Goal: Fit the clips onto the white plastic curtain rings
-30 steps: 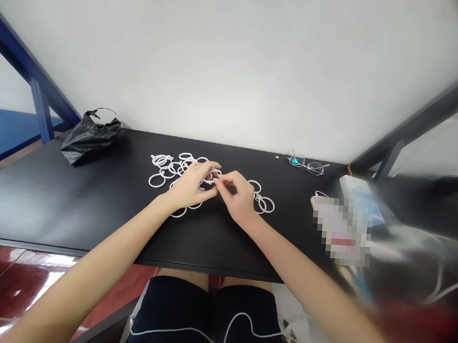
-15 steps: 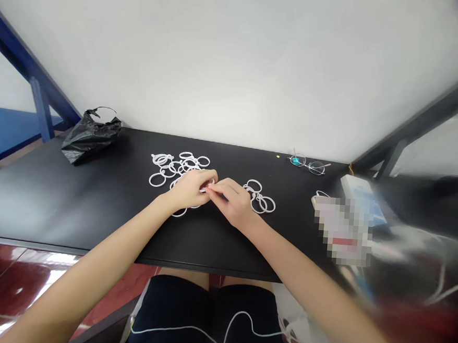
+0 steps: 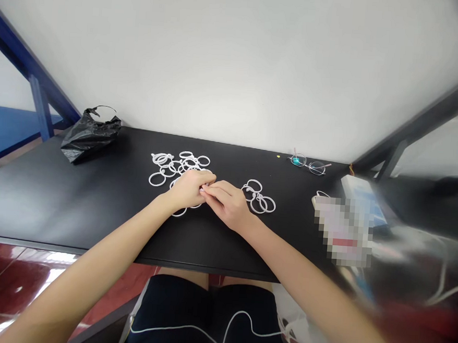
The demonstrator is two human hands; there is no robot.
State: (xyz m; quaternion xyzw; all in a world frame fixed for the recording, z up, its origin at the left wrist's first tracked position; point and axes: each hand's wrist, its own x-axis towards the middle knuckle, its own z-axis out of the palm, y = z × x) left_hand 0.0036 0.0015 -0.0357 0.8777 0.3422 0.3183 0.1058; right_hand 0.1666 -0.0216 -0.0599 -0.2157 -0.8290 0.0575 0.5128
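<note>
Several white plastic rings (image 3: 170,166) lie in a loose heap on the black table (image 3: 54,196), just beyond my hands. My left hand (image 3: 188,188) has its fingers curled, and my right hand (image 3: 225,201) meets it with its fingers pinched. Both hands close on the same white ring (image 3: 203,188) between their fingertips, low over the table; most of that ring is hidden by the fingers. A smaller group of linked white rings (image 3: 260,198) rests just right of my right hand.
A crumpled black plastic bag (image 3: 90,133) sits at the table's back left. A pair of glasses (image 3: 308,165) lies at the back right near a tiny yellow speck (image 3: 277,156). Pale boxes (image 3: 343,221) stand at the right edge. A white cable (image 3: 210,329) crosses my lap.
Both hands have drawn closer together and lower toward the table; my right hand has shifted left, so the fingertips now meet tightly over the ring.
</note>
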